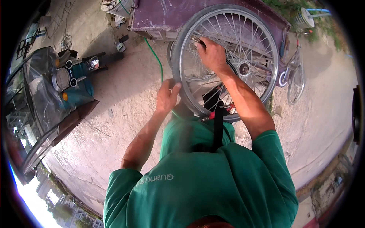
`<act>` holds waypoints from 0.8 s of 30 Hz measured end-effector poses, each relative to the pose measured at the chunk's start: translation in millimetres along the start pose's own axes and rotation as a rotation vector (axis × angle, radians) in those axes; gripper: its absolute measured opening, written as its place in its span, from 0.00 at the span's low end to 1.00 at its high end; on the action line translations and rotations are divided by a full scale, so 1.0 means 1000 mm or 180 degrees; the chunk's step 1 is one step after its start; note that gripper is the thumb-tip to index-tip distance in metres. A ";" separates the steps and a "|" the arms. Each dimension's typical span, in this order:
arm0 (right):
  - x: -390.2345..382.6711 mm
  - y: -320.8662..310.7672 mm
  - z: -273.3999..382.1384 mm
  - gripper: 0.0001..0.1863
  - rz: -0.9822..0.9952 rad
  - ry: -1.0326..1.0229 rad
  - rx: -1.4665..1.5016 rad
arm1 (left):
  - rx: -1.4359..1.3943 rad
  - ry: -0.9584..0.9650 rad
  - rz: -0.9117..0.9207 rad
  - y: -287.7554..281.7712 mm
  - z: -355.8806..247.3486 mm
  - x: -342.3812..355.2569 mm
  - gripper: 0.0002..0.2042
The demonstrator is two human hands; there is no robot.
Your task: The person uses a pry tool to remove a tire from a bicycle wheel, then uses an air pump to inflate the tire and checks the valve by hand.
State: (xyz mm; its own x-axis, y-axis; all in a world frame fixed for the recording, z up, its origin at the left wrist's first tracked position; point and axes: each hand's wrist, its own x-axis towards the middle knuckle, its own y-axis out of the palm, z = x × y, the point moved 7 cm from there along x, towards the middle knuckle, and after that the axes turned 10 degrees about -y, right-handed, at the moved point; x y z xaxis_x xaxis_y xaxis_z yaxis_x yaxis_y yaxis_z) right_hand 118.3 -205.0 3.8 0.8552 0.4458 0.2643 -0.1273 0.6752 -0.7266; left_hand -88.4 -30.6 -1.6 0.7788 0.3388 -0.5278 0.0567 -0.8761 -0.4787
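A spoked bicycle wheel (274,53) with a dark tyre and silver rim stands in front of me. At its left side, my left hand (167,95) is closed round the tyre edge, thumb up against it. My right hand (213,55) reaches across the spokes and grips a small metal fitting (196,39) close to the inside of the rim. Its exact kind is partly hidden by the fingers. A thin black hose (231,67) shows beside my right wrist. Low behind the spokes is a red and black tool (208,117), partly hidden.
A purple metal cart body (159,17) stands behind the wheel. A green hose (156,57) hangs down past my left hand. To the left is a covered three-wheeler or motorbike (62,79); at right, a bicycle (296,78). Buckets (304,18) stand at the far edge.
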 end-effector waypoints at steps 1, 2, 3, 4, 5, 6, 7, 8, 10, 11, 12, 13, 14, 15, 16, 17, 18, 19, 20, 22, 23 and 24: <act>0.001 0.005 -0.004 0.16 0.0032 0.0037 0.0018 | 0.0191 -0.0318 0.0302 0.006 0.023 -0.013 0.24; 0.000 0.006 -0.005 0.16 0.0039 0.0047 0.0017 | 0.0514 -0.0414 0.0488 0.012 0.034 -0.028 0.23; 0.002 0.006 -0.006 0.16 0.0002 0.0039 -0.0024 | 0.0695 -0.0567 0.0772 0.022 0.041 -0.044 0.22; 0.002 0.005 -0.006 0.17 -0.0034 0.0035 -0.0067 | 0.0798 -0.0472 0.1057 0.034 0.041 -0.055 0.22; 0.003 0.006 -0.006 0.17 -0.0033 0.0027 -0.0077 | 0.0841 -0.0414 0.1196 0.043 0.046 -0.060 0.22; 0.005 0.007 -0.008 0.17 0.0003 0.0111 -0.0108 | 0.0877 -0.0355 0.1333 0.051 0.051 -0.065 0.21; 0.006 0.007 -0.009 0.18 0.0038 0.0201 -0.0140 | 0.1031 0.0165 0.1477 0.067 0.064 -0.067 0.22; 0.006 0.006 -0.009 0.18 0.0039 0.0198 -0.0170 | 0.1099 0.0441 0.1559 0.071 0.052 -0.068 0.22; 0.005 0.008 -0.011 0.19 0.0101 0.0258 -0.0198 | 0.1547 0.0345 0.2000 0.080 0.045 -0.069 0.23; 0.005 0.008 -0.010 0.19 0.0100 0.0258 -0.0219 | 0.1941 -0.0038 0.2354 0.080 0.043 -0.072 0.24; 0.004 0.008 -0.008 0.19 0.0096 0.0233 -0.0192 | 0.1932 -0.0020 0.2362 0.081 0.040 -0.073 0.24; 0.004 0.008 -0.007 0.19 0.0093 0.0208 -0.0164 | 0.2045 0.0222 0.2488 0.086 0.036 -0.076 0.24; 0.004 0.008 -0.008 0.19 0.0078 0.0211 -0.0183 | 0.2169 0.0473 0.2609 0.089 0.030 -0.079 0.25; 0.003 0.007 -0.007 0.18 -0.0033 0.0118 -0.0233 | 0.2179 0.0495 0.2620 0.089 0.020 -0.083 0.25; 0.002 0.005 -0.007 0.17 -0.0143 0.0024 -0.0284 | 0.2076 0.0710 0.2375 0.089 0.003 -0.086 0.24; 0.001 0.006 -0.007 0.17 -0.0155 0.0026 -0.0291 | 0.1967 0.0913 0.2117 0.090 -0.011 -0.088 0.23; 0.002 0.006 -0.006 0.17 -0.0158 0.0025 -0.0330 | 0.1977 0.0935 0.2104 0.100 -0.017 -0.089 0.23; 0.003 0.005 -0.005 0.17 -0.0161 0.0026 -0.0370 | 0.1983 0.1092 0.2009 0.111 -0.026 -0.091 0.21; 0.005 0.003 -0.004 0.17 -0.0197 0.0001 -0.0373 | 0.1995 0.1254 0.1894 0.121 -0.036 -0.090 0.19; 0.007 0.001 -0.001 0.17 -0.0203 -0.0002 -0.0330 | 0.1954 0.1901 0.1616 0.138 -0.046 -0.093 0.17; 0.007 -0.001 -0.002 0.17 -0.0249 -0.0009 -0.0345 | 0.1873 0.2533 0.1376 0.141 -0.058 -0.099 0.17; 0.007 -0.001 -0.004 0.16 -0.0248 0.0021 -0.0322 | 0.1895 0.2576 0.1366 0.145 -0.059 -0.100 0.17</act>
State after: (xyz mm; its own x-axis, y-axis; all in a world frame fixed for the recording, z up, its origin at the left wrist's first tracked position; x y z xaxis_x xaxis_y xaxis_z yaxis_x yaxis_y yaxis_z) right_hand 126.3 -204.5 3.8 0.8639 0.3900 0.3186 -0.0093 0.6448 -0.7643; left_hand -120.8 -212.0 23.2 0.8541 -0.4721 -0.2184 -0.4592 -0.4873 -0.7427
